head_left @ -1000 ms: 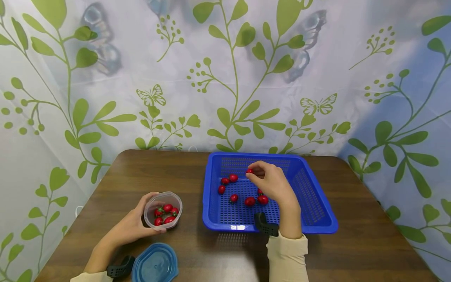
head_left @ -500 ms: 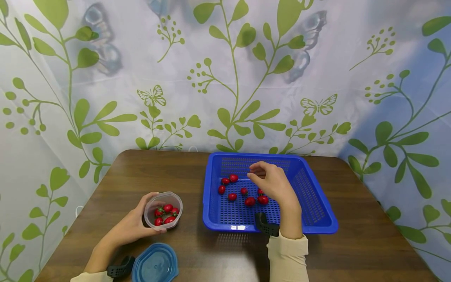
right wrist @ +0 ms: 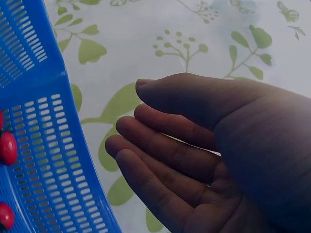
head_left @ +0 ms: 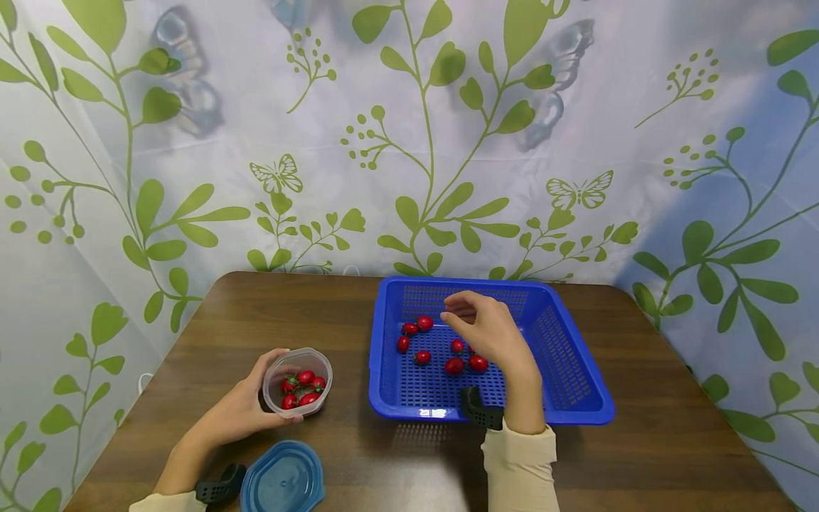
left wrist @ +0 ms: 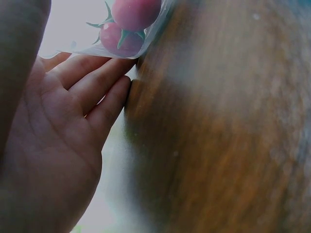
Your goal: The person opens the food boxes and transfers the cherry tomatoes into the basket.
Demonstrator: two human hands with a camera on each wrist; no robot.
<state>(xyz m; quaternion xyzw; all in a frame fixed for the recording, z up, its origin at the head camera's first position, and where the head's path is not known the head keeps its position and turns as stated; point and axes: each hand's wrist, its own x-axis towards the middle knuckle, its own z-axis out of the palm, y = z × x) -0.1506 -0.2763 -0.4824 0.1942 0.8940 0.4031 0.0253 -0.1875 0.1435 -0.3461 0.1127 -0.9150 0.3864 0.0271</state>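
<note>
Landmark: the blue basket [head_left: 566,355], slotted walls, standing on the brown wooden tabletop [head_left: 652,405]. Sides given as the seated worker's own.

Inside the basket: small red tomatoes [head_left: 454,365], loosely scattered toward its left and middle. Seven in plain view; another mostly behind the right hand [head_left: 489,331].

That hand hangs over the basket, above its middle. Grip spread: thumb parted from the fingers, fingers loosely bent. Nearest tomatoes lie below it on the basket floor.

Left of the basket, well apart from it: a clear container [head_left: 299,358], lidless, mouth up. Left hand [head_left: 239,407] wrapped round its outer side, grip pinching the container between thumb and fingers. Cannot tell whether its base touches the tabletop. Several red tomatoes in it too, some with green stems.

Left of the basket and nearer the person: a blue lid [head_left: 281,483], flat, beside the left forearm.

Both wrists carry black straps [head_left: 483,412]; cream sleeves [head_left: 521,469]. Behind the basket, a pale sheet [head_left: 397,178] printed with green leaves and butterflies.
</note>
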